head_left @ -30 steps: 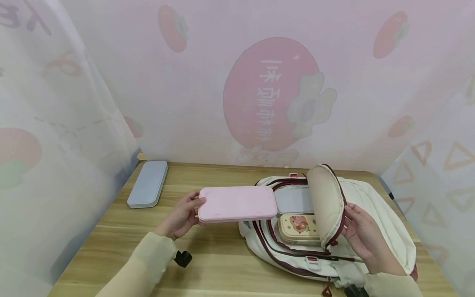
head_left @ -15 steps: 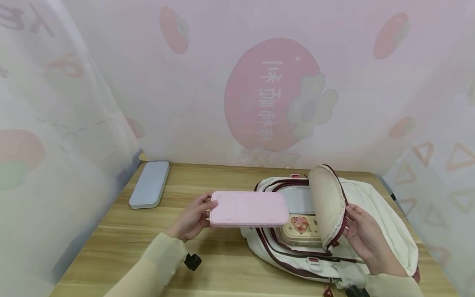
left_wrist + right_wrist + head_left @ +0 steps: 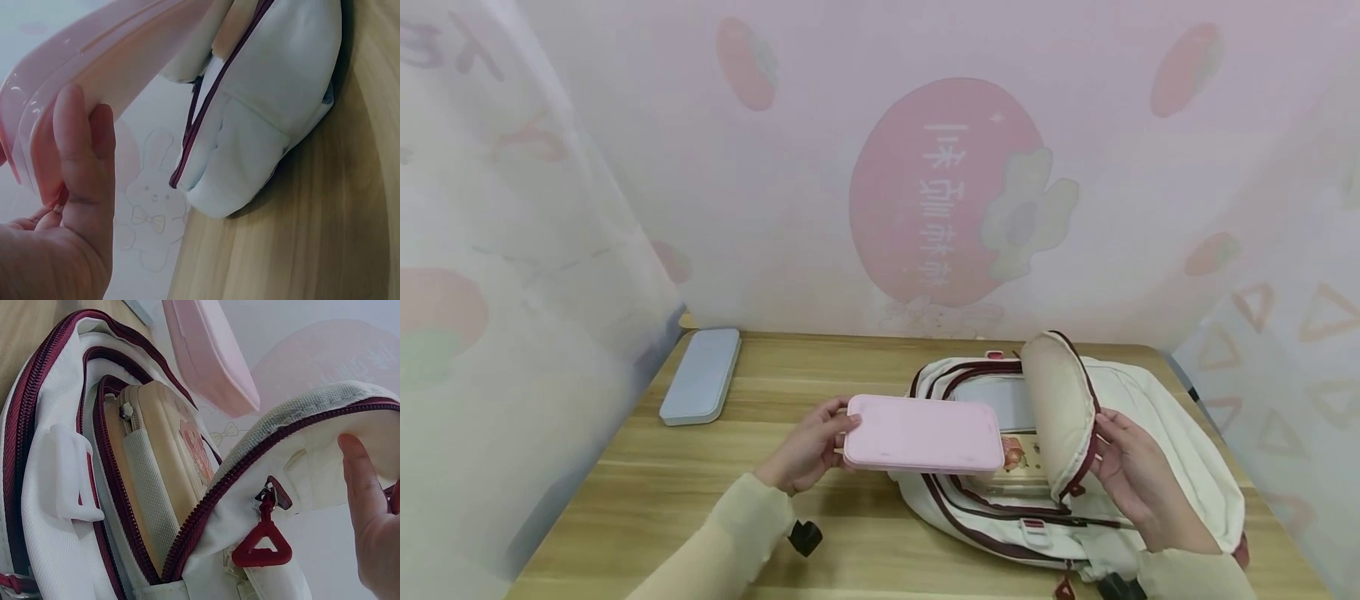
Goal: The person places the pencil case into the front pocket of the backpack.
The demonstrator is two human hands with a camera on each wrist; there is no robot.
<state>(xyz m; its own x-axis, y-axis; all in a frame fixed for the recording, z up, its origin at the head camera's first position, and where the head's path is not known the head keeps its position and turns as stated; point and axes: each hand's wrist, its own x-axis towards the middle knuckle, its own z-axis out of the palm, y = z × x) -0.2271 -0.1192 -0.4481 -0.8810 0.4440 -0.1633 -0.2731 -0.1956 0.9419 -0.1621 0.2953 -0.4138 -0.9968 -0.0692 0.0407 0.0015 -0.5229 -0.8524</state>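
Observation:
My left hand (image 3: 808, 446) grips the left end of a flat pink pencil case (image 3: 923, 435), thumb on top. The case hangs level above the left edge of a white backpack (image 3: 1180, 442) lying on the table. Its maroon-zipped front pocket gapes, and my right hand (image 3: 1138, 475) pinches the edge of the pocket flap (image 3: 1058, 408), holding it up. Inside the pocket lie a cream zip case (image 3: 165, 431) with a strawberry picture and a pale grey-blue case (image 3: 1000, 400). The pink case covers part of both in the head view.
Another pale grey-blue case (image 3: 702, 375) lies at the table's back left. The wooden table (image 3: 647, 517) meets a printed curtain (image 3: 775, 208) behind and at both sides. A red triangular zip pull (image 3: 262, 547) hangs from the flap.
My left hand has carried the pink pencil case rightward and slightly nearer, partly over the pocket, covering more of the cream case. My right hand keeps the flap raised in place.

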